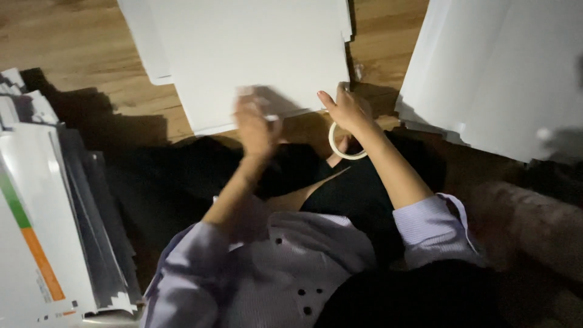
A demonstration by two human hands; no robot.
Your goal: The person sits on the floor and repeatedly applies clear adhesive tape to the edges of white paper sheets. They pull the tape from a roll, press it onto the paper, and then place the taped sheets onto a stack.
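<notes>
From the head view, your left hand [255,124], blurred, seems to pinch a small strip at the white sheets [261,54], frame centre. Your right hand [349,112] rests there, tape roll [346,146] ringing its wrist. Strip may stick crooked.

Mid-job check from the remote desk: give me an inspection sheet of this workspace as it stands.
Surface: wooden floor, dimly lit.
Job's things: white sheets stacked ahead; roll of tape under the right hand.
Clutter: second white stack at right; pile of printed papers at left.
Grippers: left hand blurred, at the sheets' near edge, grasp unclear; right hand on the roll of tape, fingers spread.
Cables: nothing seen.
Surroundings: person seated on the floor, striped sleeves, dark clothing.
</notes>
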